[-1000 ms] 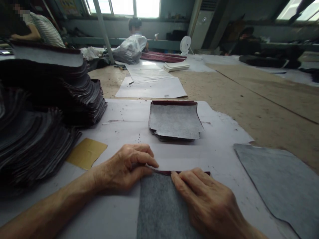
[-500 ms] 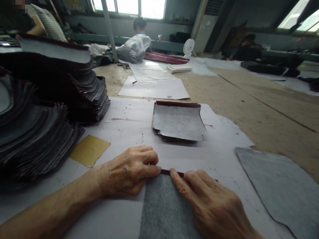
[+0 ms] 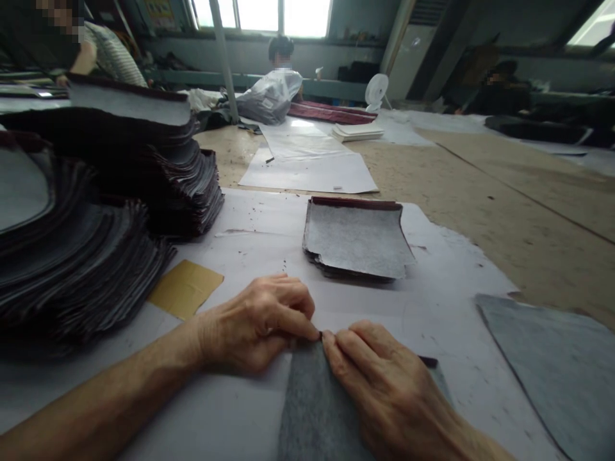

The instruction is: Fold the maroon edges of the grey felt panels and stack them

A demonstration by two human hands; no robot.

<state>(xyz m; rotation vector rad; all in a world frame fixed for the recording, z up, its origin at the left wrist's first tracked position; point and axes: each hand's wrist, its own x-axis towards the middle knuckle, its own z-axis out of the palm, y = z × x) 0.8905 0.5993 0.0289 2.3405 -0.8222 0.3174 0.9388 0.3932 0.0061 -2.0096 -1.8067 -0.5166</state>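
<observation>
A grey fabric piece (image 3: 317, 403) with a dark maroon folded edge lies on white paper (image 3: 230, 422) in front of me. My left hand (image 3: 262, 323) is closed, its fingertips pinching the top left corner of that edge. Close beside it, my right hand (image 3: 384, 378) presses its fingertips on the same edge, fingers together, and its palm covers much of the fabric. Part of the maroon edge shows to the right of my right hand. Beyond the hands sits a small stack of grey pieces (image 3: 358, 237) with a maroon top edge.
Tall stacks of dark fabric pieces (image 3: 72, 256) stand at the left, near a yellow card (image 3: 186, 288). Another grey piece (image 3: 557, 365) lies at the right. Farther back are white sheets (image 3: 307, 171), a white fan (image 3: 376, 91), a pole (image 3: 224, 57) and several people.
My right hand has slid left along the folded edge, close to my left fingertips, uncovering the edge's right end. The whole view has shifted slightly, so the surroundings appear farther right.
</observation>
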